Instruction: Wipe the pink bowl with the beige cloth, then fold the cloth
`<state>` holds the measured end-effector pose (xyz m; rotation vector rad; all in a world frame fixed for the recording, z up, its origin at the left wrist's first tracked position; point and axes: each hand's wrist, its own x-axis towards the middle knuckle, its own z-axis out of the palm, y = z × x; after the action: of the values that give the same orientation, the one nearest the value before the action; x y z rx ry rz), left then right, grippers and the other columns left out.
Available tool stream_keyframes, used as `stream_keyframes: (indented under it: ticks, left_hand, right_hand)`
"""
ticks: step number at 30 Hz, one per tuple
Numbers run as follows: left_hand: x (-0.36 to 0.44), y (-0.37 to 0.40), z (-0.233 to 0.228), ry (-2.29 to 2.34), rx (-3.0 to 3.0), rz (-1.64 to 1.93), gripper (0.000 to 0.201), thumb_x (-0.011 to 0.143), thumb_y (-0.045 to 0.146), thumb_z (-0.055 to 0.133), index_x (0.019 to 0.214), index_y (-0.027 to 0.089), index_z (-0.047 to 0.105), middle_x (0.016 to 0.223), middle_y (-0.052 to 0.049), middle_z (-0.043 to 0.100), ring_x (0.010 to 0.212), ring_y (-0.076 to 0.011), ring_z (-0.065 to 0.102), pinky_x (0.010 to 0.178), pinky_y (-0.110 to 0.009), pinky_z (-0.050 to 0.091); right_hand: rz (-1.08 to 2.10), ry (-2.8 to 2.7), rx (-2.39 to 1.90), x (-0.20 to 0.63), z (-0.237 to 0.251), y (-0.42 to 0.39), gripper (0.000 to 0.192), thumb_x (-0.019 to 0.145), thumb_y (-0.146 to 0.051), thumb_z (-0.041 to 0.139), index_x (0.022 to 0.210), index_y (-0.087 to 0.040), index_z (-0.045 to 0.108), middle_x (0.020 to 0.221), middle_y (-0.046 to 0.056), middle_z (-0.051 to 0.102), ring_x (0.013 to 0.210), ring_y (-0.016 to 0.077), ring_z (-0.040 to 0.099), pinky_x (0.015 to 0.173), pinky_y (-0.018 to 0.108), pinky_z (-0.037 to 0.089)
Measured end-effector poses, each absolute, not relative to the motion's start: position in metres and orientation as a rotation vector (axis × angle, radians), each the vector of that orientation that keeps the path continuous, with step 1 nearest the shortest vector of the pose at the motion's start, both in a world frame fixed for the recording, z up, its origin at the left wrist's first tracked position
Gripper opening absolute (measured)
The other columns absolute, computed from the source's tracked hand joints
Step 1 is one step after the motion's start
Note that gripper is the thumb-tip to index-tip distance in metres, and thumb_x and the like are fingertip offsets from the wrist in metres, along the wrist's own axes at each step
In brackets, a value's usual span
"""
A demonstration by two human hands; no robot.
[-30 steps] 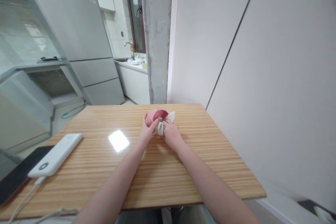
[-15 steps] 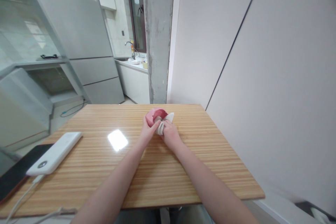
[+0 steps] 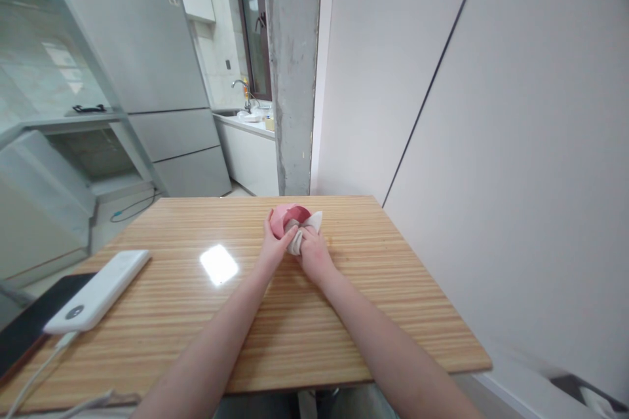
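Near the far edge of the wooden table (image 3: 196,314), both hands work close together. My left hand (image 3: 274,245) is closed round the side of a small pink bowl (image 3: 281,217), which is tilted so that its darker inside shows. Bunched up in my right hand (image 3: 315,255) is a white cloth (image 3: 295,245). It is pressed against the bowl's rim and inside, and one corner sticks out to the right. The right fingertips are partly hidden in the cloth, and the bowl's underside cannot be seen.
On the table's left lie a white power bank (image 3: 101,291) with a cable (image 3: 42,366) and a dark flat phone-like slab (image 3: 37,321). Behind stand a fridge (image 3: 128,46), a concrete pillar (image 3: 295,78) and a sink counter (image 3: 248,150). A pale wall (image 3: 515,163) rises at right.
The view has shifted slightly. My right hand and the cloth have moved a little against the bowl. Both hands keep their hold.
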<state>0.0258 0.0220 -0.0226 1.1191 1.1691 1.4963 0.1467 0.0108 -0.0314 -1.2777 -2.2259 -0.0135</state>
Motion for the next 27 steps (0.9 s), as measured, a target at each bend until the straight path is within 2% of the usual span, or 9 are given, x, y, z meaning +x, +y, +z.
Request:
stream_keyframes:
  ticks: [3,6,8,12,14,17,20,23,27]
  left_hand:
    - [0.014,0.025,-0.016,1.244,1.154,1.509,0.070,0.069,0.037,0.071,0.128,0.018,0.040,0.124,-0.014,0.055,0.111,-0.0223,0.057,0.094,-0.035,0.046]
    - [-0.003,0.030,-0.008,1.351,1.282,1.540,0.054,0.065,0.032,0.072,0.113,0.016,0.053,0.118,-0.012,0.059,0.112,-0.0237,0.055,0.098,-0.036,0.042]
    - [-0.007,0.032,-0.008,1.354,1.296,1.515,0.056,0.064,0.034,0.073,0.113,0.016,0.054,0.112,-0.011,0.061,0.107,-0.0244,0.057,0.093,-0.037,0.045]
    - [0.009,0.029,-0.016,1.231,1.108,1.523,0.073,0.065,0.042,0.073,0.127,0.019,0.044,0.102,-0.010,0.064,0.088,-0.0201,0.063,0.079,-0.033,0.051]
    - [0.016,0.027,-0.019,1.193,1.064,1.542,0.070,0.063,0.040,0.076,0.122,0.018,0.047,0.107,-0.010,0.062,0.090,-0.0190,0.063,0.080,-0.031,0.050]
    - [0.018,0.026,-0.020,1.169,1.001,1.515,0.054,0.064,0.041,0.074,0.109,0.017,0.054,0.105,-0.009,0.063,0.090,-0.0187,0.062,0.076,-0.029,0.050]
    - [0.013,0.026,-0.017,1.083,0.894,1.512,0.044,0.070,0.041,0.067,0.105,0.017,0.054,0.102,-0.007,0.063,0.086,-0.0170,0.062,0.069,-0.026,0.050]
    - [0.012,0.025,-0.015,1.109,0.854,1.523,0.042,0.070,0.038,0.067,0.105,0.018,0.054,0.101,-0.006,0.063,0.083,-0.0156,0.062,0.064,-0.023,0.049]
    - [0.018,0.023,-0.018,1.074,0.913,1.511,0.042,0.069,0.037,0.069,0.104,0.019,0.055,0.103,-0.006,0.064,0.086,-0.0164,0.062,0.065,-0.023,0.049]
  right_hand:
    - [0.018,-2.286,-1.184,0.146,-0.029,0.010,0.023,0.079,-0.011,0.057,0.102,-0.015,0.060,0.103,0.008,0.060,0.101,0.0206,0.047,0.082,0.033,0.037]
    - [-0.039,-2.363,-1.118,0.145,-0.023,0.008,0.017,0.082,-0.015,0.056,0.098,-0.017,0.060,0.102,0.007,0.060,0.101,0.0203,0.047,0.080,0.033,0.037]
    - [-0.100,-2.361,-1.138,0.146,-0.021,0.008,0.013,0.086,-0.018,0.053,0.095,-0.018,0.061,0.101,0.006,0.060,0.100,0.0205,0.047,0.080,0.034,0.036]
    - [-0.116,-2.298,-1.176,0.149,-0.023,0.009,0.015,0.088,-0.015,0.048,0.091,-0.018,0.062,0.094,0.007,0.061,0.098,0.0205,0.047,0.081,0.035,0.037]
    - [-0.065,-2.281,-1.148,0.150,-0.026,0.009,0.015,0.084,-0.012,0.051,0.092,-0.017,0.062,0.094,0.008,0.061,0.097,0.0214,0.048,0.081,0.035,0.039]
    - [0.094,-2.231,-1.008,0.151,-0.026,0.007,0.021,0.079,-0.009,0.053,0.096,-0.017,0.062,0.096,0.008,0.062,0.096,0.0216,0.050,0.084,0.035,0.043]
    - [0.198,-1.946,-0.892,0.155,-0.023,0.004,0.032,0.081,-0.010,0.048,0.109,-0.020,0.060,0.105,0.008,0.061,0.104,0.0214,0.052,0.093,0.037,0.042]
    - [0.153,-1.576,-0.918,0.161,-0.022,0.004,0.044,0.084,-0.012,0.044,0.126,-0.022,0.050,0.122,0.009,0.055,0.118,0.0233,0.047,0.103,0.045,0.035]
    - [0.213,-1.732,-0.965,0.161,-0.028,0.011,0.054,0.080,-0.011,0.048,0.133,-0.023,0.045,0.142,0.009,0.040,0.133,0.0250,0.033,0.111,0.048,0.026]
